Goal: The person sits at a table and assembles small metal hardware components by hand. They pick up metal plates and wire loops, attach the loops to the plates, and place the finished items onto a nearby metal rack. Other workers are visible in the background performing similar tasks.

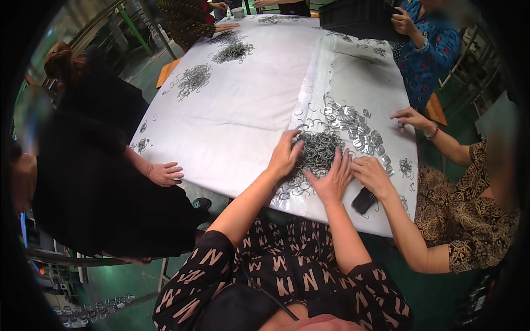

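A dark heap of small bent metal hooks [319,148] lies near the front edge of the white-covered table [237,118]. My left hand [284,157] rests against the heap's left side, its fingers apart and curved. On the near right side, my right hand [332,179] lies with fingers stretched out and spread, touching the hooks. Both hands cup the heap and neither grips a single piece. Loose hooks are scattered between my hands and the table edge. Flat silvery metal pieces [359,129] spread out beyond the heap to the right.
A co-worker's hand [371,175] is right beside my right hand; a black object [364,201] lies below it. Another person's hand [165,174] rests on the left edge. More hook piles [194,80] lie farther off. A person holds a black crate [356,19] at far right.
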Demonstrator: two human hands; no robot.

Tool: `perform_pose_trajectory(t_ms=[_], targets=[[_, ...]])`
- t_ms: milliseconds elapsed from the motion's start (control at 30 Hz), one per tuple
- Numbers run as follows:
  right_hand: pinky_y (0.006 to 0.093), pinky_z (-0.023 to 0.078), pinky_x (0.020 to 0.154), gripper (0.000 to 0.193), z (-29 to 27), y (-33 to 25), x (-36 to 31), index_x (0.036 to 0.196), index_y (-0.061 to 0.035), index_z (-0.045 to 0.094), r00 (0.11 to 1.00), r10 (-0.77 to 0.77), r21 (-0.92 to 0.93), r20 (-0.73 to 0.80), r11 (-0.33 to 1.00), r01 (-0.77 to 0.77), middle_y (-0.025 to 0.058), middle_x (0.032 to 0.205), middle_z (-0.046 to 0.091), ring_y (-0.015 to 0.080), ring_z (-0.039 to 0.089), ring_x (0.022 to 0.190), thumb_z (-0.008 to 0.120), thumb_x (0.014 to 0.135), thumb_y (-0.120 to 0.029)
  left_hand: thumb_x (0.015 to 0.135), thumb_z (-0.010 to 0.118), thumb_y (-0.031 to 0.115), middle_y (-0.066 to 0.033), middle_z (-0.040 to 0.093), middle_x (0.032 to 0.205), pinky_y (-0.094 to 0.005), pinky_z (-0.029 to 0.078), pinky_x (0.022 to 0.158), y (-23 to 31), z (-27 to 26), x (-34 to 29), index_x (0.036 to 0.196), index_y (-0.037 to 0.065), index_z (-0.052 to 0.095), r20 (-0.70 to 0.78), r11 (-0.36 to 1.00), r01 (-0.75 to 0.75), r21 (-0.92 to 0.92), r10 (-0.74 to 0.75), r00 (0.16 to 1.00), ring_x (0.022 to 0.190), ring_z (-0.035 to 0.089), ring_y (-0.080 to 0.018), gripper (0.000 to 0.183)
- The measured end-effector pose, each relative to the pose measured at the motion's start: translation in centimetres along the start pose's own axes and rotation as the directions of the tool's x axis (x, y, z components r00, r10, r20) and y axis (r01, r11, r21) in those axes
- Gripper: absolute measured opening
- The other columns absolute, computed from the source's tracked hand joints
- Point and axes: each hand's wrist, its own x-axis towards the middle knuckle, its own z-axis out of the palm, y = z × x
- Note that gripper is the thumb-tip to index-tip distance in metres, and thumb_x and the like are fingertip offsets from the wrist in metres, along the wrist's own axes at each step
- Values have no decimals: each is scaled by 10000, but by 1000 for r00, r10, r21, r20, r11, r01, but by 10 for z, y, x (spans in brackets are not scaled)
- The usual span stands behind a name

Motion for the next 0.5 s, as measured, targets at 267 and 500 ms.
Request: perform_pose_trajectory(t_ms=[267,500], targets=[[587,162,1091,1119,2,-4,3,1428,-77,307,997,-62,-24,48,998,63,227,1464,288,402,251,1361,761,578,-646,962,409,486,-191,342,1482,-552,193,1120,-49,21,106,1364,58,461,145,914,-54,402,-6,989,1417,228,-343,589],[591,164,1090,1033,5,3,3,1404,-59,337,998,-52,13,-22,999,53,233,1423,341,402,287,1341,726,637,-632,992,399,384,-179,452,1401,-467,250,1115,-19,35,66,1294,24,511,482,970,-222,94,151,863,1362,333,-330,483]])
